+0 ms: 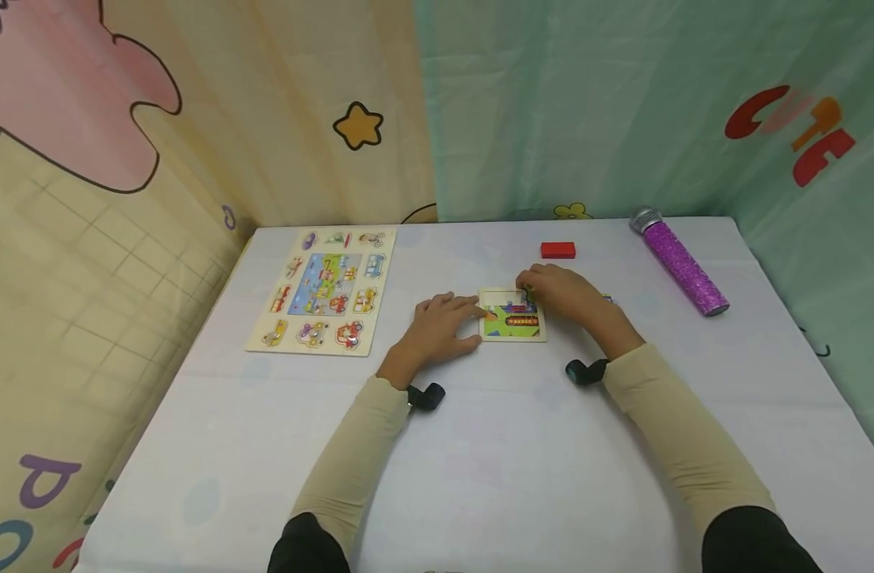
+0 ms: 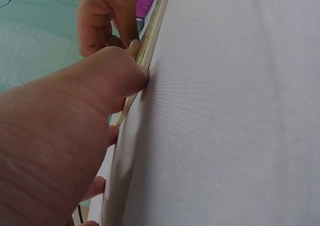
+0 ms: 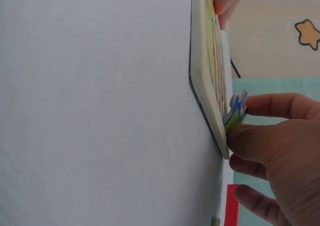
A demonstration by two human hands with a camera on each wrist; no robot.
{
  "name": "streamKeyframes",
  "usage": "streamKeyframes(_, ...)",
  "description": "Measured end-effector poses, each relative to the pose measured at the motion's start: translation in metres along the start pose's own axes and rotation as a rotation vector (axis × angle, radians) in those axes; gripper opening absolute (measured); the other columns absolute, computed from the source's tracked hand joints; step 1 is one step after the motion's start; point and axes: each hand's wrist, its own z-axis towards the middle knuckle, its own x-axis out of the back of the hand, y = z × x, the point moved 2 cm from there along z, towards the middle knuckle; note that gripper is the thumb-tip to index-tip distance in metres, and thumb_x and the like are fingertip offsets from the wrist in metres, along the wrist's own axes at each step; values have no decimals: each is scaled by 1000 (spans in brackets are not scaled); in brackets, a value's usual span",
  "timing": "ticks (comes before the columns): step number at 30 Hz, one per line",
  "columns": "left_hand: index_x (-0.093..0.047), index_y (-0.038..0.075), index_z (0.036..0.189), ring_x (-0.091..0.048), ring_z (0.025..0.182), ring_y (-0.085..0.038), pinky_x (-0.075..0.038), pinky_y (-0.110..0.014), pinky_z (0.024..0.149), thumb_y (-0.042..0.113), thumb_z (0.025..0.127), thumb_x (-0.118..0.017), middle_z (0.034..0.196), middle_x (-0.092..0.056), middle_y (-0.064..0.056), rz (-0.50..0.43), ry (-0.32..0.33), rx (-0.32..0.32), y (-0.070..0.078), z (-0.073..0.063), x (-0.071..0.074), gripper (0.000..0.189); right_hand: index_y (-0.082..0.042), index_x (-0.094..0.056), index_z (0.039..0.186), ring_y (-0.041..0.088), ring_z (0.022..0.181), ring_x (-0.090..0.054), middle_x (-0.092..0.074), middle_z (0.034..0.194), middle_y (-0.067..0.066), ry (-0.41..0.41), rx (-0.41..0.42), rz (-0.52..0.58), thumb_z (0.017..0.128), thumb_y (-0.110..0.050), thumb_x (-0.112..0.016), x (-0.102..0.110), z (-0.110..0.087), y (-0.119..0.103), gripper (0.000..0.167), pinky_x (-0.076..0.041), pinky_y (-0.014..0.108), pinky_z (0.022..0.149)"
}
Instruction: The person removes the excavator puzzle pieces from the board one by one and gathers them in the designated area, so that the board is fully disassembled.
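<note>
puzzle piece [image 3: 236, 111], blue-and-green, tilts pinched in our right hand [image 1: 562, 294], at far-right corner of pale-framed rectangular board [image 3: 200, 71]; spread left hand [image 1: 437, 330] touches left edge.

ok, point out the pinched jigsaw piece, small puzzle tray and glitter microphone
Jigsaw piece [image 3: 235, 118]: right wrist view, on its green part.
Small puzzle tray [image 3: 198, 46]: right wrist view, on its side wall.
Glitter microphone [image 1: 686, 268]: head view, on its purple handle.

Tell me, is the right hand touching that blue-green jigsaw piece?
Touching: the right wrist view shows the right hand pinching the jigsaw piece between thumb and finger.
</note>
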Motion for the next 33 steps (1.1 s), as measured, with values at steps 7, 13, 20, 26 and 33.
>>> streamKeyframes(7, -59, 35, 140, -30, 145, -30, -25, -58, 110, 46, 97, -61, 157, -41, 7, 0, 5, -7, 0, 0, 2, 45, -9, -66, 125, 30, 115, -58, -64, 118, 10, 24, 11, 26, 97, -1, -65, 0, -1, 4, 29, -46, 48, 101)
streamKeyframes(13, -58, 35, 142, -29, 146, -31, -24, -58, 111, 46, 97, -62, 158, -41, 7, -6, -2, -11, 1, -1, 3, 47, -6, -67, 120, 28, 113, -59, -65, 115, 10, 96, 7, 236, 98, 1, -62, 4, -6, 13, 24, -46, 48, 101)
streamKeyframes(20, -59, 36, 140, -30, 145, -31, -25, -57, 110, 46, 96, -61, 157, -41, 8, -8, 3, -12, 0, 0, 2, 45, -3, -67, 126, 31, 111, -61, -67, 119, 13, 225, -34, 459, 99, 2, -61, 24, -27, 32, 29, -51, 49, 94)
streamKeyframes(26, -59, 37, 140, -31, 145, -31, -25, -57, 109, 46, 96, -61, 157, -41, 8, -7, 5, -13, -2, 1, 1, 45, -1, -64, 126, 32, 103, -64, -68, 112, 18, 353, -199, 474, 101, -6, -63, 43, -68, 67, 26, -50, 19, 80)
streamKeyframes(33, -59, 36, 141, -30, 145, -31, -24, -58, 110, 47, 96, -61, 158, -41, 7, -7, 6, -20, -2, 1, -1, 46, 1, -65, 115, 38, 105, -57, -66, 112, 24, 306, -361, 385, 102, -6, -60, 47, -105, 104, 16, -48, 44, 86)
